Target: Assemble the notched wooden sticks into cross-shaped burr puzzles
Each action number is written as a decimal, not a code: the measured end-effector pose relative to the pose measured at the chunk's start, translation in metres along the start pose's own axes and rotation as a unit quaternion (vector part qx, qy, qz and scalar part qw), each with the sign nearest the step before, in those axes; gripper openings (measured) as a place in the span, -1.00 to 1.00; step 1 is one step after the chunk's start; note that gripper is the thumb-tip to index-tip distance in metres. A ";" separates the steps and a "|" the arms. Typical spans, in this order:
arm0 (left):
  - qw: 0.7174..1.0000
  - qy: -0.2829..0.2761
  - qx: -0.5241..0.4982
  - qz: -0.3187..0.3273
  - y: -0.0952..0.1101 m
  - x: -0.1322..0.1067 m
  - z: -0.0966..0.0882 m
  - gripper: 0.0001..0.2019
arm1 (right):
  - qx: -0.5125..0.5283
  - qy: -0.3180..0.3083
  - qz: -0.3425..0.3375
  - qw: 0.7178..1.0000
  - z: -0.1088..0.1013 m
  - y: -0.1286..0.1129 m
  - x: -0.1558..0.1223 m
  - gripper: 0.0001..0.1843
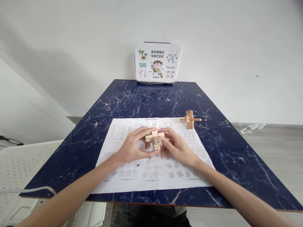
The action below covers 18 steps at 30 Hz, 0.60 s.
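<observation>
Between both hands is a wooden interlocking puzzle (155, 139), made of several pale blocks with handwritten marks on their ends. My left hand (134, 143) grips it from the left, thumb along the lower edge and fingers over the top. My right hand (176, 145) pinches its right side, with the thumb against the block marked like a 2 or Z. Fingers hide parts of the puzzle's sides. Below the hands lies a printed instruction sheet (127, 186) with small diagrams. A second wooden puzzle (190, 119), cross-shaped with a marked upright piece, stands at the sheet's upper right corner.
The dark blue marbled table (90, 132) narrows toward the wall. A white cartoon-printed box (158, 63) stands at its far edge. White perforated baskets (21, 170) and a pale cable (30, 190) are at the left. A clear plastic item (249, 128) lies beyond the right edge.
</observation>
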<state>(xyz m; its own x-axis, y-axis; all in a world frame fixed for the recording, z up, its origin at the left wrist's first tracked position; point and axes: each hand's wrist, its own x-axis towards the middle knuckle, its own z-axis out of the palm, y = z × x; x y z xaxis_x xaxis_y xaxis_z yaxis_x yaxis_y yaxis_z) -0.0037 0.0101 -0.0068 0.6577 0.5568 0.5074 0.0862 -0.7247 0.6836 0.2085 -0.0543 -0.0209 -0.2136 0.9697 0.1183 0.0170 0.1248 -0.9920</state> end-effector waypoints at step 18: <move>1.000 -0.005 0.015 0.022 0.005 0.003 -0.002 -0.34 | -0.106 -0.007 -0.007 0.994 -0.003 -0.005 0.000 -0.51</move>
<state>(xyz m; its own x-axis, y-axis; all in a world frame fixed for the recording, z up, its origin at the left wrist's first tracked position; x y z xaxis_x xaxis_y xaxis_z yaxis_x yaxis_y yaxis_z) -0.0026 0.0093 -0.0006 0.6685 0.5200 0.5317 0.0788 -0.7604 0.6446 0.2117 -0.0545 -0.0155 -0.2279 0.9649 0.1308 0.2185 0.1816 -0.9588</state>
